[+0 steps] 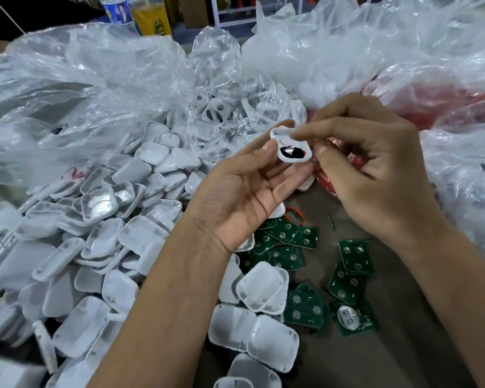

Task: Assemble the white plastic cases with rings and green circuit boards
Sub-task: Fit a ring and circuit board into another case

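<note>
— White plastic, light and stiff: where's the case (291, 147)?

— At twelve o'clock from the boards (287, 247), left hand (235, 197) cradling it, right hand (375, 163) pinching its top edge.

— Fragile?

— Likely slippery; I'd grip the rim.
</note>
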`<state>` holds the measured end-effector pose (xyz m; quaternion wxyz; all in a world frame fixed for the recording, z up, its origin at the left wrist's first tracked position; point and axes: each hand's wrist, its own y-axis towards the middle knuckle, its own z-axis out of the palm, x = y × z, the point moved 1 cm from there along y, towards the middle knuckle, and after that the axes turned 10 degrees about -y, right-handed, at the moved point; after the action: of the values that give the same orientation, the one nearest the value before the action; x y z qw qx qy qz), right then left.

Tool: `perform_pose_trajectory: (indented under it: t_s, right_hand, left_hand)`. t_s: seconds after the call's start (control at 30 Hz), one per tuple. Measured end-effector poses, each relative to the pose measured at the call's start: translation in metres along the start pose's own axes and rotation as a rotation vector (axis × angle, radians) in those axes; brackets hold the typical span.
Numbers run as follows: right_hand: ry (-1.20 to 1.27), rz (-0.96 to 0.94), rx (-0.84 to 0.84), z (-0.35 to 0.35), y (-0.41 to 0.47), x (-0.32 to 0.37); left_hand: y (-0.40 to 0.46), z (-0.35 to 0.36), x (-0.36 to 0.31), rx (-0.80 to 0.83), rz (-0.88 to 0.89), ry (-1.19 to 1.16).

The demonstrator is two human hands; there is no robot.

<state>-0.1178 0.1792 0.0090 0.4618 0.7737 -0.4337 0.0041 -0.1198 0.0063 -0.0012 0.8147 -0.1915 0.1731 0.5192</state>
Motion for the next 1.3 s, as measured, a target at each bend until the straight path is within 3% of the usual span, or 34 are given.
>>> perform_pose_trajectory:
  t_s: [0.13,0.47,0.8,0.97,1.03,1.1,1.2,1.3]
  right_hand:
    - [-0.045,-0.099,-0.012,0.0,0.0,0.003]
    - [-0.046,-0.137,-0.029,-0.003,-0.001,0.005]
    - [0.207,0.14,-0.024,0.0,-0.001,0.006]
    - [0.335,0.279,-0.186,0.001,0.007,0.001]
    - [0.195,0.368,-0.258,-0.001,0.021,-0.006]
    - [-0.07,0.42,-0.222,0.0,0.044,-0.016]
    - [-0.43,0.39,-0.027,0.01,0.092,-0.043]
    - [-0.643,0.479,0.235,0.026,0.128,-0.072]
  left_hand:
    - [0.0,0.002,0.0,-0.009,0.018,-0.048]
    - [0.0,0.001,0.0,-0.023,0.049,-0.027]
    - [-0.001,0.004,0.002,-0.008,0.05,-0.04]
    - [0.002,0.005,0.005,0.022,0.042,-0.053]
    - [0.002,0.005,0.004,0.024,0.041,-0.08]
    - [0.001,0.004,0.002,0.036,0.038,-0.117]
    - [0.001,0.002,-0.001,0.05,0.036,-0.159]
    - [0.0,0.002,-0.003,0.045,0.042,-0.184]
